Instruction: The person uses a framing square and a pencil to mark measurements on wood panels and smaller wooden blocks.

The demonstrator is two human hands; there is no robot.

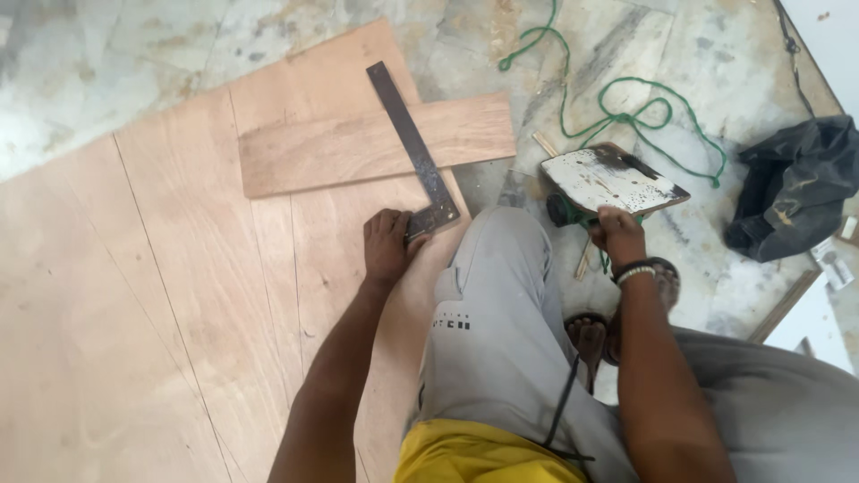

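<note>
My left hand [387, 246] grips the thick stock of a dark metal try square [413, 152], whose blade runs up across a narrow wooden plank [340, 148]. The plank lies on a large plywood sheet [161, 295] on the floor. My right hand [617, 234] holds a power tool [611, 179] by its handle; its flat, scuffed white base plate faces up, with a green body partly hidden beneath. My bent knee in grey trousers [501, 295] sits between the hands.
A green cord [617, 112] loops over the marble floor behind the tool. A black bag [796, 183] lies at the right. A sandalled foot [591, 335] rests under my right arm. A black cable [564, 402] crosses my lap.
</note>
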